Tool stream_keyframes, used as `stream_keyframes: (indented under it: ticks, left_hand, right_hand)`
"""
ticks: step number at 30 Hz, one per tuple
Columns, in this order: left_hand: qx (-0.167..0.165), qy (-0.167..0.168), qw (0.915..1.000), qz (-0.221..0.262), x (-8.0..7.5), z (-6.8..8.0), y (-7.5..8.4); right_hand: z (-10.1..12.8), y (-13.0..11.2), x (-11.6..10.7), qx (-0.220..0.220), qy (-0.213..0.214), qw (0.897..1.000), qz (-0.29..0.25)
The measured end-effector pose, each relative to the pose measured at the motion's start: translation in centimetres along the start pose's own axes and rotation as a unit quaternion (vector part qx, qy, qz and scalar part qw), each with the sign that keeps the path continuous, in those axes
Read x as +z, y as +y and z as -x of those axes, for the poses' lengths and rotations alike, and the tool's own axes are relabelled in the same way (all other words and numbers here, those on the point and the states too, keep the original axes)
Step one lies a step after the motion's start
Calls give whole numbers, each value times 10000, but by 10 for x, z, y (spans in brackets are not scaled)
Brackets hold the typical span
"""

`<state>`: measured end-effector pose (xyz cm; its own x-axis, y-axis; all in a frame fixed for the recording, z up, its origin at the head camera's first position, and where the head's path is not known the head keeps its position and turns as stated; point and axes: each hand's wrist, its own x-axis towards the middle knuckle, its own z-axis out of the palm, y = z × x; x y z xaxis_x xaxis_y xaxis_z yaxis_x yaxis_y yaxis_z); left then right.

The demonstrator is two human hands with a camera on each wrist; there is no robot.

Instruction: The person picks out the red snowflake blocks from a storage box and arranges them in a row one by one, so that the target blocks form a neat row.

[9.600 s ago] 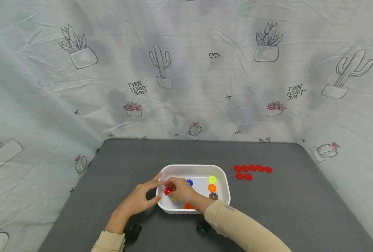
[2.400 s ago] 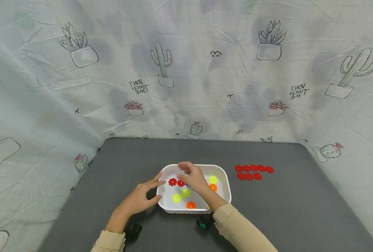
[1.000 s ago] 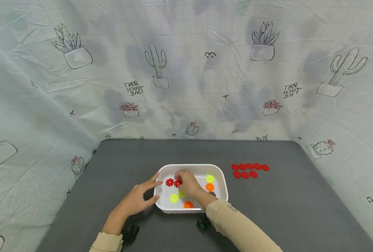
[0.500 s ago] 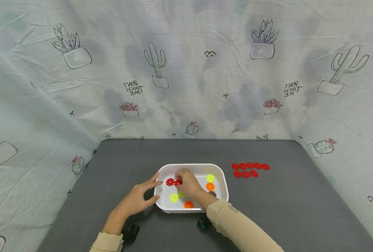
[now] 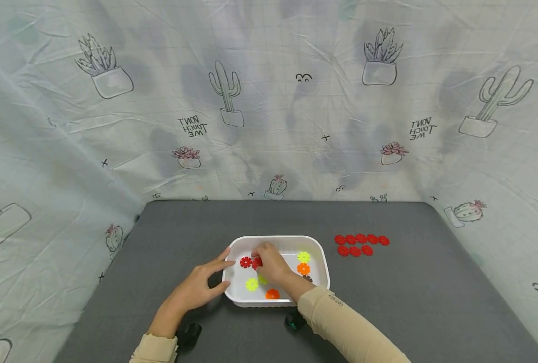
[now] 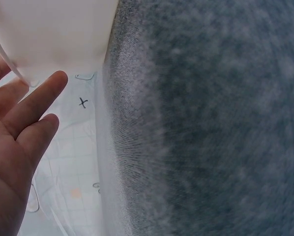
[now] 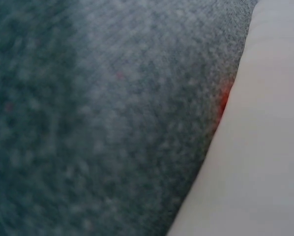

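A person's right hand (image 5: 269, 262) pinches a red flower disc (image 5: 256, 262) inside the white tray (image 5: 325, 267); the left hand (image 5: 200, 287), fingers relaxed, steadies its rim. Eight red discs (image 5: 360, 244) already lie on the worktop (image 5: 414, 302); one red disc (image 5: 245, 262) remains

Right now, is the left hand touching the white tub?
Touching. In the head view the left hand rests against the white tub's left end, straight fingers on its rim and wall, no gap.

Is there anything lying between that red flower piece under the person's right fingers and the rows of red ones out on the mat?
Only the white tray's own wall. The right hand pinches a red piece inside the tray; the red rows lie on bare grey mat to the right, nothing visible between.
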<state>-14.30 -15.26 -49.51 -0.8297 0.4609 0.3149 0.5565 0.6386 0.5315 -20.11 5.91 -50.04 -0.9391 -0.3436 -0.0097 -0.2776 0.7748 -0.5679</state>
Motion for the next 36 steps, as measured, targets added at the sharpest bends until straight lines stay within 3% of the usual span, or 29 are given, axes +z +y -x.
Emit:
stream_keyframes:
  ticks: [7, 19, 27, 36]
  left_hand:
    - [37, 2, 10000, 14, 0, 0, 0]
    - [-19, -6, 10000, 44, 1, 0, -3]
    - [-179, -70, 9998, 57, 1, 0, -2]
    - [-243, -110, 9996, 129, 0, 1, 0]
  right_hand:
    - [1, 1, -1, -252, 26, 9996, 154]
    - [5, 0, -14, -409, 248, 9964, -705]
    - [12, 0, -25, -250, 248, 9856, -1651]
    - [32, 14, -51, -166, 588, 9688, -2400]
